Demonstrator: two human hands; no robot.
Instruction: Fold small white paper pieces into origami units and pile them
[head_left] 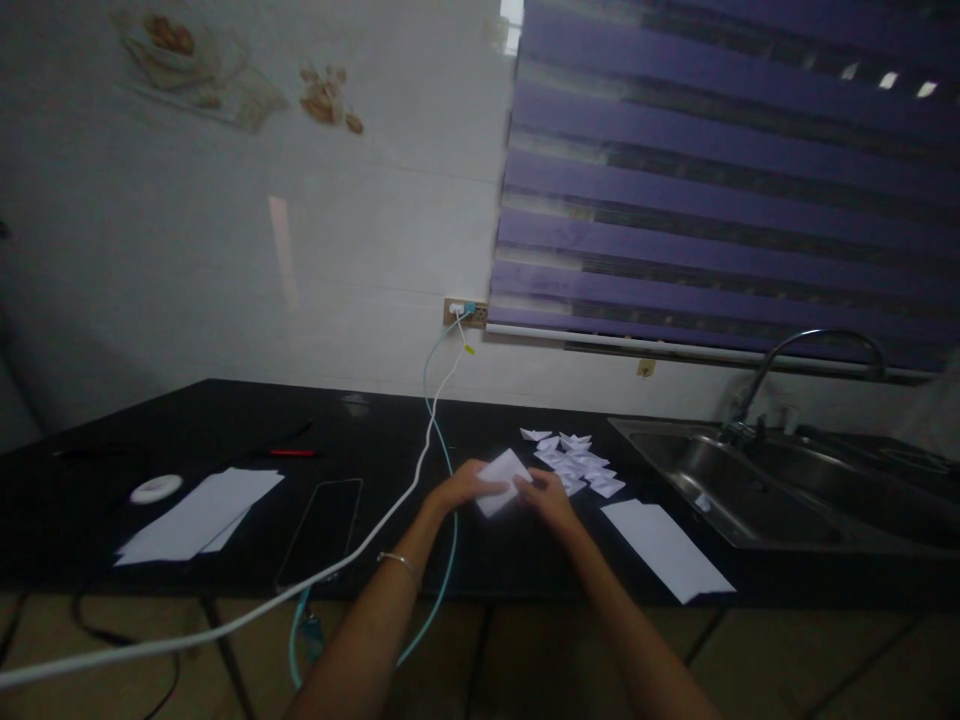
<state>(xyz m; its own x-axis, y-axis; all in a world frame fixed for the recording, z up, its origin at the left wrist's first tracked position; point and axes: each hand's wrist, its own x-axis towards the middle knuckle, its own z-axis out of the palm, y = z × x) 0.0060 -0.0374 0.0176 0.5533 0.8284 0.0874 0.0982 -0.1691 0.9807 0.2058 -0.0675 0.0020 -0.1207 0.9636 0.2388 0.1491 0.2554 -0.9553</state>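
Between my two hands is a folded piece of white paper (504, 478), diamond-shaped and held above the dark counter. My left hand (466, 486) grips its left side, thumb lying across the front. On the right edge, my right hand (546, 494) pinches the paper with thumb and fingers. Just behind my right hand lies a cluster of small folded paper boats (576, 460). White paper sheets (664, 548) rest on the counter to the right of that hand. Another stack of white sheets (199, 515) lies far to the left.
A white cable (390, 515) and a teal cable (454, 540) run from the wall outlet (465, 313) across the counter. A phone (321, 530), a white round object (156, 489) and a red pen-like object (292, 453) lie left. A steel sink (660, 455) with a faucet (757, 375) is right.
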